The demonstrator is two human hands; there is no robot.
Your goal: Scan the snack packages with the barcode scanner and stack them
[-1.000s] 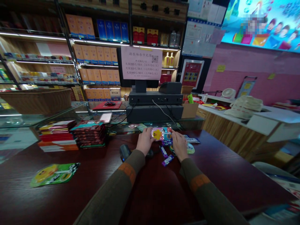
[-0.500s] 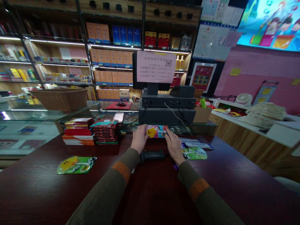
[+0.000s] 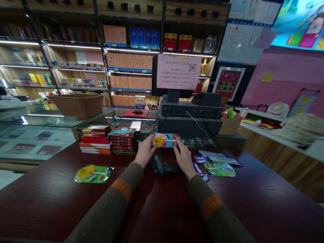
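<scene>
A lollipop package (image 3: pixel 165 140), pink and blue with a yellow character at its left end, is held up over the far part of the dark table (image 3: pixel 162 209). My left hand (image 3: pixel 144 150) grips its left end, and my right hand (image 3: pixel 184 158) has its fingers closed on the right end. Below the package a black handheld scanner (image 3: pixel 159 166) lies between my forearms, a small blue light on it. Left of my arms lies a green lollipop package (image 3: pixel 94 174) with a yellow character. Another green package (image 3: pixel 219 169) rests right of my right hand, beside blue-and-purple snack packets (image 3: pixel 220 157).
Two stacks stand at the table's back left: red and orange packets (image 3: pixel 95 139) and dark red packets (image 3: pixel 123 141). Behind are a cash register with a monitor (image 3: pixel 177 72), a glass counter and a wicker basket (image 3: pixel 78 104). A side counter (image 3: pixel 286 141) stands on the right.
The view has turned slightly left, so the scene sits further right. Both hands keep hold of the package, now a little left of the scanner's far end, and more of the scanner shows.
</scene>
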